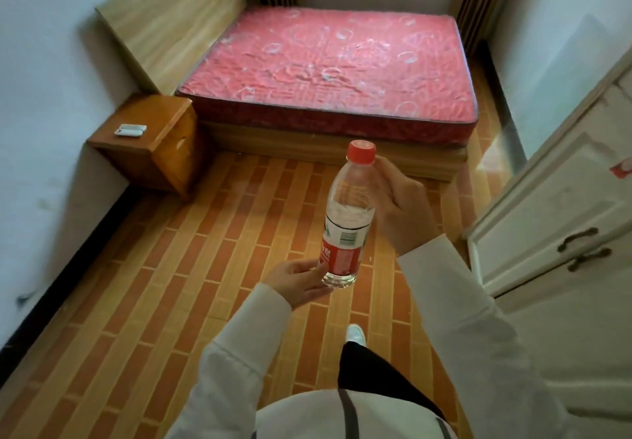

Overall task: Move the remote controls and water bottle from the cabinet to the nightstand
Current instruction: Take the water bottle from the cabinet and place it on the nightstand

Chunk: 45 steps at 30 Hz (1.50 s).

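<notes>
Water bottle (345, 219) is mid-air over the brick-pattern floor (171, 284), roughly centre of view, held near upright w/ a slight tilt, top leaning right. It's clear plastic w/ a red screw cap, ribbed upper body, and a red-and-white label round the lower half w/ a barcode panel; the base is see-through. Liquid level can't be told. Right hand (396, 206) is at the upper part just below the cap, fingers curled twd the neck and shoulder, though exact contact is hidden behind the bottle. Left hand (297, 277) is at the bottom, thumb on the label and fingers under and round the base, so it grips the lower end. Both arms in pale sleeves. Two remote controls (130, 130), light-coloured, lie side by side and touching on top of the wooden nightstand (160, 151), far left against the wall, well apart from the bottle. Nightstand sits just beside the bed w/ a bare red patterned mattress (328, 69) and wood headboard (171, 28). White cabinet (561, 219) w/ dark handles stands at right, near the right arm.
</notes>
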Tool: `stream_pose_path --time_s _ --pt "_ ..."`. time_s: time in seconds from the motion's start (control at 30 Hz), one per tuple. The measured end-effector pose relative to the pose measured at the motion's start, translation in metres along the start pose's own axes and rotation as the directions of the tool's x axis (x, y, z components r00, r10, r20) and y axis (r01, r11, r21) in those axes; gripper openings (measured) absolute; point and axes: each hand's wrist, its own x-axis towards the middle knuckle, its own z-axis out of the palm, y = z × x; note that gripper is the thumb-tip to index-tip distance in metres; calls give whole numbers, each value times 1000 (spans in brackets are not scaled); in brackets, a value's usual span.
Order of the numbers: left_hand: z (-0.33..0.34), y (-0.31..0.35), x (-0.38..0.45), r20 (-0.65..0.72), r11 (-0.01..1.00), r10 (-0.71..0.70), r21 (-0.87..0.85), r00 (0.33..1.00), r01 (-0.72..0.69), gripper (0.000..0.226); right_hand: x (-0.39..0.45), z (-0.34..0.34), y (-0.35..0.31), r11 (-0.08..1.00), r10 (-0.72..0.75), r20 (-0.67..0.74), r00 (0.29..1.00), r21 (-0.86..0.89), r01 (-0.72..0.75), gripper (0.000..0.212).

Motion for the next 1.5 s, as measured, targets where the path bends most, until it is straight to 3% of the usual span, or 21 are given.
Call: stream_pose_path --time_s 0.37,0.5,0.63,0.77,0.83,0.97,1.2,1.5 --pt "-72 123 116 -206 990 61 -116 977 -86 18 204 80 31 993 -109 213 971 78 94 24" --pt "-94 186 156 -309 969 120 -171 943 -180 20 294 107 33 986 -152 290 945 112 124 19" --pt "-119 236 189 -434 970 123 -139 893 -201 16 370 142 39 974 -207 335 919 156 162 26" --pt "-154 273 220 -470 961 105 -180 876 -212 58 431 182 44 963 -251 401 881 193 186 27" --pt "-173 288 236 -515 947 67 -236 855 -217 68 457 204 48 964 -252 435 865 194 183 28" --pt "-212 319 267 -567 918 36 -306 823 -251 47 506 251 56 959 -268 463 845 210 189 30" --pt "-306 394 319 -617 906 7 -330 787 -266 47 611 344 53 952 -302 486 820 205 229 28" --pt "-444 520 372 -621 905 15 -326 784 -275 26 762 477 20 917 -398 457 795 233 325 36"
